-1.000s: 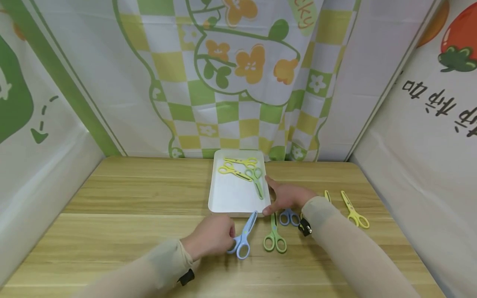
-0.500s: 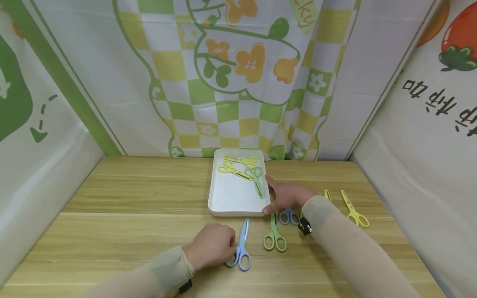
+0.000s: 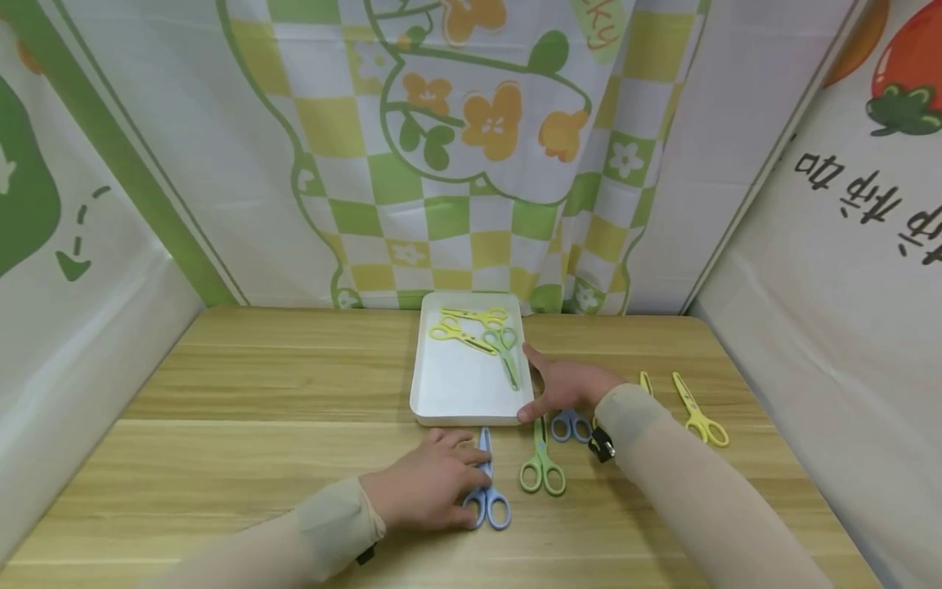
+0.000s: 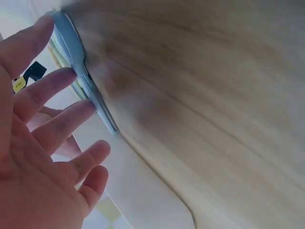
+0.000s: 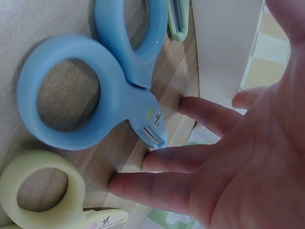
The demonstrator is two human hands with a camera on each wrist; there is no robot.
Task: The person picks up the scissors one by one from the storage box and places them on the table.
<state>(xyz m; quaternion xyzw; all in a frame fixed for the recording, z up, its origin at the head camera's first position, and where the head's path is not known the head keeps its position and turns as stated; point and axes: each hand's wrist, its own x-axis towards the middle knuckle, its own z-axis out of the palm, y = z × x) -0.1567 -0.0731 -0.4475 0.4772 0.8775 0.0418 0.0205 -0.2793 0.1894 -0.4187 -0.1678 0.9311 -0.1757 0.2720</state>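
Observation:
My left hand lies over a pair of blue scissors on the table, fingers spread and fairly straight. In the left wrist view, its thumb and fingertips touch or nearly touch the blue scissors' handle and blade. The scissors' blade points toward the white tray. My right hand rests at the tray's right edge, thumb near its front corner and fingers extended. Below that hand lies a second pair of blue scissors, partly hidden in the head view. Two yellow pairs and one green pair lie in the tray.
Green scissors lie right of the blue pair, in front of the tray. Yellow scissors lie further right, with another yellow pair partly covered by my right forearm. A checkered curtain hangs behind the wooden table.
The blue scissors have moved back from the tray's front edge and turned to point straighter at it. My left hand has unfolded from a curled grip and spread over them. My right hand stays put.

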